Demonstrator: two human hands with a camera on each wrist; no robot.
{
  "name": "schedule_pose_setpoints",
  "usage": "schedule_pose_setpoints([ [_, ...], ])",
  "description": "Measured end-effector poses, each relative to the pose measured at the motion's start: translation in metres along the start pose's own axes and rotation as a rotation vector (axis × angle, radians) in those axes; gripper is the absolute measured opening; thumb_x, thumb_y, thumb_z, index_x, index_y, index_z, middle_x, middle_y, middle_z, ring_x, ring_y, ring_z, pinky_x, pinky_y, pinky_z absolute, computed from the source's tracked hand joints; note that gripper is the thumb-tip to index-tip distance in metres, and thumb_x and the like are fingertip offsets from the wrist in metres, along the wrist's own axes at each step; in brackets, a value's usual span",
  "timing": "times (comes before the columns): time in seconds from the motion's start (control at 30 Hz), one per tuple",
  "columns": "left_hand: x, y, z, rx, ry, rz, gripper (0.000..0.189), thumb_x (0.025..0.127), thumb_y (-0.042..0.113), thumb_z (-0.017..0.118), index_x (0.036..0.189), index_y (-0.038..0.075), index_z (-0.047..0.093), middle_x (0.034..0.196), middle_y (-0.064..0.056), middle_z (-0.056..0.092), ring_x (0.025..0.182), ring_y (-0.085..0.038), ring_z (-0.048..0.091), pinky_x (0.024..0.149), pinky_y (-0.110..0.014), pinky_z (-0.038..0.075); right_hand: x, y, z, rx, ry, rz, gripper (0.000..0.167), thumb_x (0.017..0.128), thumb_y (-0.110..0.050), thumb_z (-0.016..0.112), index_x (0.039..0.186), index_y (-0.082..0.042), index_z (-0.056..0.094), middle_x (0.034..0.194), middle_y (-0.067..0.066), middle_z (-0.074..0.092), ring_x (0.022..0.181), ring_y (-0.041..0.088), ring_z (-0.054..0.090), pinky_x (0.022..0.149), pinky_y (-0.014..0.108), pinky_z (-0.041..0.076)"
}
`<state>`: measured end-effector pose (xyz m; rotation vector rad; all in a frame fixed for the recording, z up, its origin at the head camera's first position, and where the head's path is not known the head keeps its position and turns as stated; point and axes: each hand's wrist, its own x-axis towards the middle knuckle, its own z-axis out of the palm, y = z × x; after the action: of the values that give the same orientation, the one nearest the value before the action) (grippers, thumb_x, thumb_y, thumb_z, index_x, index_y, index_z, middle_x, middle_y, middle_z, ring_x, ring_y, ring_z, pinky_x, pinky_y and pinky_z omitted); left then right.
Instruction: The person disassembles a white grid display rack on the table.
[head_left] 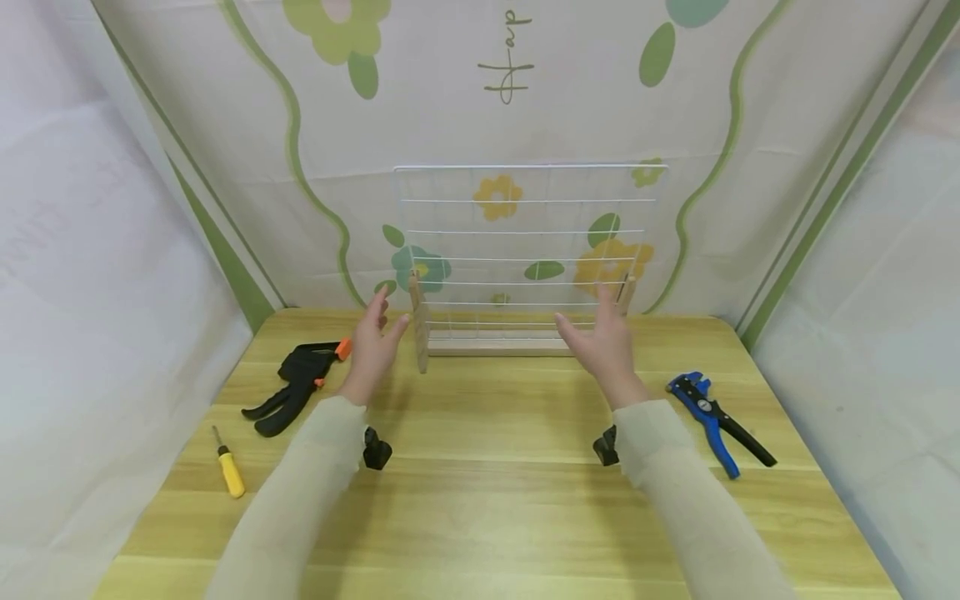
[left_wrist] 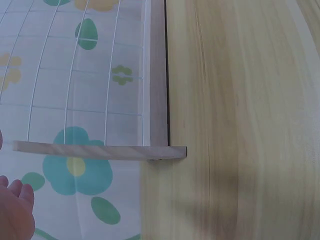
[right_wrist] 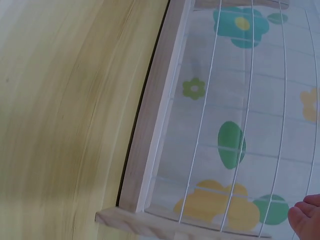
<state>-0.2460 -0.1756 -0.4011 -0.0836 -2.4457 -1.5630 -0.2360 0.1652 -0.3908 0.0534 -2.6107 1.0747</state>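
Note:
A white wire grid [head_left: 525,167] stands upright at the back of the table, set in a wooden base [head_left: 495,351] with a left wooden side piece [head_left: 420,333] and a right one [head_left: 628,293]. Just left of the left side piece is my left hand [head_left: 371,346], its fingers extended and the thumb spread. My right hand [head_left: 606,346] is raised before the stand's right end, thumb apart from the fingers. Neither hand holds anything. In the wrist views only part of the left hand [left_wrist: 16,212] and right hand [right_wrist: 307,218] shows, at the frame edges.
On the left lie a black clamp with orange tips [head_left: 300,379] and a yellow-handled screwdriver [head_left: 231,473]. Blue-and-black wire strippers [head_left: 708,414] lie on the right. A flower-printed cloth [head_left: 465,125] hangs behind the wooden table [head_left: 480,500], with pale cloth at both sides.

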Motion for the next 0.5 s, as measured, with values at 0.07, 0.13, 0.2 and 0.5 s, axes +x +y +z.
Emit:
schedule_pose_setpoints([
  [0.07,0.003,0.001,0.001,-0.006,0.006,-0.007,0.063,0.093,0.026,0.057,0.148,0.021,0.025,0.150,-0.009,0.029,0.135,-0.029,0.032,0.107,-0.043,0.031,0.001,-0.004,0.003,0.023,-0.005,0.006,0.087,0.084,-0.054,0.058,0.147,-0.010,0.018,0.146,0.019,0.032,0.126,0.046,0.036,0.098,0.061,0.033],
  [0.13,0.006,0.002,0.003,-0.015,0.010,-0.013,0.062,0.093,0.023,0.056,0.147,0.020,0.026,0.151,-0.006,0.028,0.136,-0.026,0.031,0.108,-0.040,0.030,0.002,-0.008,0.005,0.044,-0.013,0.009,0.088,0.084,-0.055,0.057,0.148,-0.009,0.017,0.148,0.018,0.029,0.129,0.044,0.033,0.100,0.060,0.031],
  [0.2,0.010,0.002,0.004,-0.023,0.017,-0.025,0.061,0.094,0.022,0.056,0.147,0.019,0.027,0.150,-0.004,0.029,0.136,-0.024,0.031,0.108,-0.039,0.030,0.003,-0.012,0.008,0.046,-0.013,0.011,0.089,0.083,-0.058,0.056,0.148,-0.010,0.018,0.148,0.018,0.030,0.129,0.042,0.034,0.101,0.059,0.031],
  [0.5,0.025,-0.001,0.012,-0.123,0.042,-0.094,0.056,0.094,0.018,0.054,0.145,0.014,0.030,0.150,-0.006,0.030,0.136,-0.024,0.031,0.108,-0.034,0.031,0.010,-0.024,0.018,0.112,-0.033,0.062,0.088,0.083,-0.060,0.054,0.149,-0.017,0.016,0.151,0.009,0.026,0.135,0.036,0.027,0.105,0.057,0.026],
])
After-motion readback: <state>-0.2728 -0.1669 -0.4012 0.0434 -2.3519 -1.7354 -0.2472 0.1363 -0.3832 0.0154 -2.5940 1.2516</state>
